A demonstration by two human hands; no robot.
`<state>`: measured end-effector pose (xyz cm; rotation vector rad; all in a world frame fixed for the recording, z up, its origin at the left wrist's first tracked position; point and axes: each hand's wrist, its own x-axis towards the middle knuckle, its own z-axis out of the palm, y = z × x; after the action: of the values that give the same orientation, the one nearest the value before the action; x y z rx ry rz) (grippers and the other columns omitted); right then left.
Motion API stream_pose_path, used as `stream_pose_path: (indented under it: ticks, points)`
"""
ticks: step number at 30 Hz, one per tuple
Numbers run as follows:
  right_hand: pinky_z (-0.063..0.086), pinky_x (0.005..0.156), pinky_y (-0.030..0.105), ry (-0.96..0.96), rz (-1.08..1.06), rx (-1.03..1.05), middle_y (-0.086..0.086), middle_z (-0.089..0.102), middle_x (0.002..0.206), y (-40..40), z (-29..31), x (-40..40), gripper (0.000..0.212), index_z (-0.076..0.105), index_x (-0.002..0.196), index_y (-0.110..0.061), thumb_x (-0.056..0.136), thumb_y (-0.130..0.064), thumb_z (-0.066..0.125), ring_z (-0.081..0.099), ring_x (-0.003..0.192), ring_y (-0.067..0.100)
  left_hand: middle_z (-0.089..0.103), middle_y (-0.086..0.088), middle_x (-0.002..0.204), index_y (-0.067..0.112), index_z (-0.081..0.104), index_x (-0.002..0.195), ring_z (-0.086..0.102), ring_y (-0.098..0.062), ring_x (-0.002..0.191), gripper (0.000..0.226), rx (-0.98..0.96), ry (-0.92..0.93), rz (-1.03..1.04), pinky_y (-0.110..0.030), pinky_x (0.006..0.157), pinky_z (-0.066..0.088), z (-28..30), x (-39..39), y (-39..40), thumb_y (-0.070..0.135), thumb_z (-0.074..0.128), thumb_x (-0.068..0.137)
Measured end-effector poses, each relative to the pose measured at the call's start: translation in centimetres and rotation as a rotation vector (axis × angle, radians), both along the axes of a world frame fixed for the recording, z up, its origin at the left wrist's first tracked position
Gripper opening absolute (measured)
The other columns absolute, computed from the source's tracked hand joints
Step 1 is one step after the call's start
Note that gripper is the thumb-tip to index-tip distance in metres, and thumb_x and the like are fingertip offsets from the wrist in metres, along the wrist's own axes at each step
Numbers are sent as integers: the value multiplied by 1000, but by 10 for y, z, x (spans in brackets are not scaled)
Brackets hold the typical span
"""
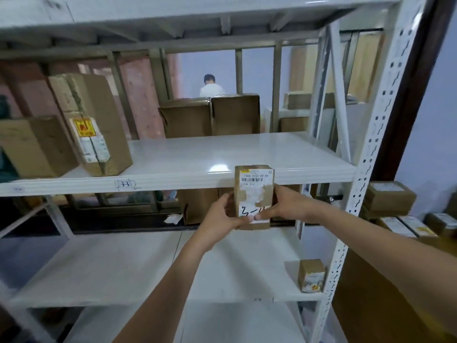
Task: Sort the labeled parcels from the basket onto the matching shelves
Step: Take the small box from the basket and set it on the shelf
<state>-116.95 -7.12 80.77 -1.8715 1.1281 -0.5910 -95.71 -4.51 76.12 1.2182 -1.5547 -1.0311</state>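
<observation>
Two hands grip one small parcel [253,194] upright.
The left hand [223,219] and right hand [286,205] clamp its sides, before the front edge of the shelf [173,179] near its right corner.

The handwritten mark on the small brown cardboard parcel [254,194] is partly covered by both thumbs, so only "3-" reads. Its printed white label is too small to read past the top code. Brown cartons [37,144] at the left edge are cut off, and the far cartons beyond the white metal shelf [222,154] are blurred
</observation>
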Motion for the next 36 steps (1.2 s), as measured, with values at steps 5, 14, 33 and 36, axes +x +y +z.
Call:
stream_pose_path:
  ticks: [5, 14, 33, 36]
  points:
    - [49, 75, 13, 4, -218, -200, -10, 64, 119, -6, 53, -8, 77, 46, 134, -22, 71, -17, 91, 60, 105, 2, 62, 9, 128, 26, 47, 141, 61, -9, 112, 79, -141, -124, -9, -21, 86, 51, 64, -13, -26, 29, 88, 73]
    - [51, 97, 37, 48, -433, -275, -3, 60, 126, -38, 98, -75, 74, 44, 140, -19, 78, -18, 86, 58, 114, 21, 65, 4, 124, 22, 48, 138, 63, -14, 108, 74, -213, -168, -37, -25, 83, 53, 110, -94, -88, 21, 87, 75]
    - [20, 122, 41, 810, -446, -890, 13, 44, 153, -110, 110, -180, 84, 31, 154, -14, 83, -8, 77, 38, 143, 32, 63, 3, 108, 19, 46, 141, 63, -18, 103, 73, -208, -256, -53, -22, 85, 49, 76, -231, -160, 26, 84, 79]
    - [21, 121, 42, 968, -462, -981, 12, 57, 137, -120, 108, -179, 85, 36, 148, -13, 76, -11, 82, 52, 130, 32, 66, -3, 122, 19, 43, 144, 62, -19, 111, 76, -239, -347, -36, -19, 84, 45, 71, -231, -159, 24, 84, 80]
